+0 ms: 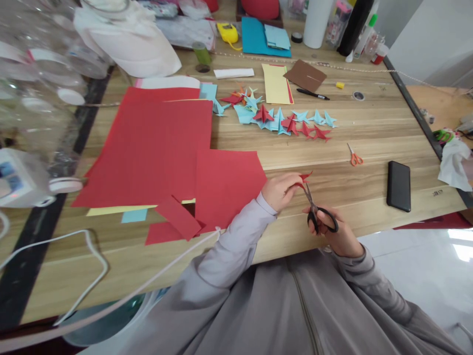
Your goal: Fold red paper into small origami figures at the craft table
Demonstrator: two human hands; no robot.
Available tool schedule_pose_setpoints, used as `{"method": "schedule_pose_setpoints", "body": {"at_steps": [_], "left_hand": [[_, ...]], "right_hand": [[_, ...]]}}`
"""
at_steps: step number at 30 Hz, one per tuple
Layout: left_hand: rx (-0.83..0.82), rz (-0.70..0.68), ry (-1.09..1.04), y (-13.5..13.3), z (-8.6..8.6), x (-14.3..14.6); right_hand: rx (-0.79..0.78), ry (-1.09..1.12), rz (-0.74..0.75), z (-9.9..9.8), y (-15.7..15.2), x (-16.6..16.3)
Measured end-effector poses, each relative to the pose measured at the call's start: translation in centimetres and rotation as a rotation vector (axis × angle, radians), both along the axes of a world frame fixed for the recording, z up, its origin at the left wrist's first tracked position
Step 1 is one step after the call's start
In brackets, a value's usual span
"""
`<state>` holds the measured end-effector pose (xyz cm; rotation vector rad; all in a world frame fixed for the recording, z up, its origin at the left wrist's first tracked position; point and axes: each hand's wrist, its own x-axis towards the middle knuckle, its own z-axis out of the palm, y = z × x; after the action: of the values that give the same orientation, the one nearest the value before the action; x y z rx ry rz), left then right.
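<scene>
Large flat red paper sheets point(162, 153) lie to the left. Your left hand point(281, 191) pinches a small folded red paper piece point(305, 177); at it are the blades of black-handled metal scissors point(313, 207), gripped in your right hand point(340, 235), apart from your left.

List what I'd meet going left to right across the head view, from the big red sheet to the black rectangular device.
Big red sheet, left hand, black-handled scissors, orange-handled scissors, black rectangular device.

A head-worn camera looks forward (and down) across the table point(384, 123).
</scene>
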<state>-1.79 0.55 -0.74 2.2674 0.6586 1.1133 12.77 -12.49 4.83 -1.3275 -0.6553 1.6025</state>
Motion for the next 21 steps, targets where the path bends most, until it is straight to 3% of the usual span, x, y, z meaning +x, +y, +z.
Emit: {"method": "schedule_pose_setpoints", "body": {"at_steps": [7, 21], "left_hand": [[0.113, 0.041, 0.025, 0.17, -0.12, -0.15], [0.144, 0.064, 0.029, 0.2, -0.08, -0.22]], "right_hand": [[-0.024, -0.006, 0.003, -0.1, -0.13, -0.06], [-0.032, -0.034, -0.007, -0.08, -0.17, 0.18]]}}
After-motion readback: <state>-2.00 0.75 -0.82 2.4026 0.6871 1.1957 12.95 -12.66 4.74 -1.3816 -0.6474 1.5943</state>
